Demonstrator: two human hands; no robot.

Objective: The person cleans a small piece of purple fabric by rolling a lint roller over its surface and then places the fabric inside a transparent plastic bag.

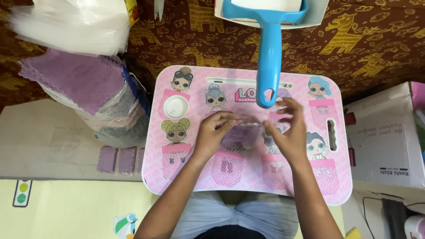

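My left hand [215, 131] and right hand [287, 128] pinch the two ends of a small purple cloth [242, 135], fingers curled closed on its top edge, holding it just above the pink lap table [186, 177]. I judge I am mid-fold; next calls for bringing the edges together evenly. Beyond my fingertips lies a blue lint roller [270, 53]; far left, stacked purple cloths [84, 82].

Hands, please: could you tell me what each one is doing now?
Left hand: pinching the purple cloth.
Right hand: pinching the same cloth's other edge.
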